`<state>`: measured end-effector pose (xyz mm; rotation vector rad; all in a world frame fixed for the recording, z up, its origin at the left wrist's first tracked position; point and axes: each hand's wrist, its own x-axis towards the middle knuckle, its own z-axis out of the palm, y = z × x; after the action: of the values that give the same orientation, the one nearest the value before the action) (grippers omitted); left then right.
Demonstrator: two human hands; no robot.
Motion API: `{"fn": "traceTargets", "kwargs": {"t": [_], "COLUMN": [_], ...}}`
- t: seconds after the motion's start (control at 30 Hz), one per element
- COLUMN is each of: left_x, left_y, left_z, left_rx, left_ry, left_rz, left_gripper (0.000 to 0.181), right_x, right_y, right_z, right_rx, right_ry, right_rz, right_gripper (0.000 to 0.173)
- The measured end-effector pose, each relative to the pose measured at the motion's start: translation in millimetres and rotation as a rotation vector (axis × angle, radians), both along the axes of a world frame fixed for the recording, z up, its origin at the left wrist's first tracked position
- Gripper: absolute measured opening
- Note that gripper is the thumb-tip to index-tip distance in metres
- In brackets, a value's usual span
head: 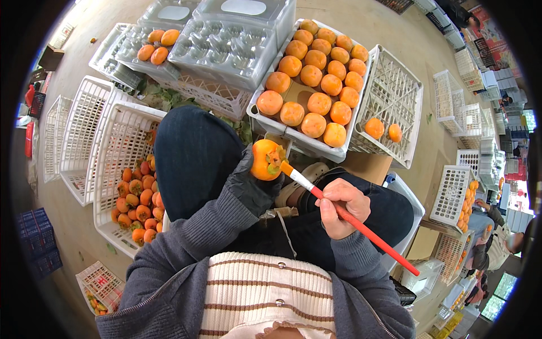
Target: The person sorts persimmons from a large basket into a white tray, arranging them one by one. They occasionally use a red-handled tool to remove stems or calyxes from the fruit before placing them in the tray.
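My left hand [250, 186], in a black glove, holds an orange persimmon [261, 163] with its leafy calyx turned to the right. My right hand [344, 207] is bare and grips a red-handled paintbrush [358, 224] between thumb and fingers. The brush's orange bristles [286, 168] meet the edge of the calyx. Ahead of both hands stands a tray [253, 111] of persimmons in rows, stem side down, with cardboard showing in one gap. At my left, a white plastic crate [106, 169] holds many loose persimmons, several with calyxes showing.
Stacked clear plastic fruit trays [224, 46] stand at the front left, with several persimmons [159, 56] on one stack. An upturned white crate [394, 93] at the front right bears two persimmons [374, 128]. Nested empty crates [80, 135] lean at far left. A co-worker [493, 245] sits at far right.
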<state>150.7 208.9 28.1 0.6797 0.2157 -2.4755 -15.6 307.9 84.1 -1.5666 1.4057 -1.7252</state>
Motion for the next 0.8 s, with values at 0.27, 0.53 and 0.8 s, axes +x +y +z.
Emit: {"fn": "traceTargets", "kwargs": {"t": [0.27,0.53,0.8], "left_x": [2,-22,-27], "left_y": [1,15,21], "left_z": [-3,-66,-77], "left_rx": [-0.073,-0.433,-0.425], "left_ry": [0.175,0.252,0.287], "left_rz": [-0.055,-0.165,-0.203], "left_gripper": [0.047,0.072,0.076], "right_x": [4,9,7], "right_y": [-4,-21,-19], "right_z": [0,-4,-7], "right_rx": [0.057,0.021,-0.057], "right_ry": [-0.074,0.208,0.306], "right_rz": [-0.046,0.057,-0.006], "right_gripper": [0.012,0.040,0.034]}}
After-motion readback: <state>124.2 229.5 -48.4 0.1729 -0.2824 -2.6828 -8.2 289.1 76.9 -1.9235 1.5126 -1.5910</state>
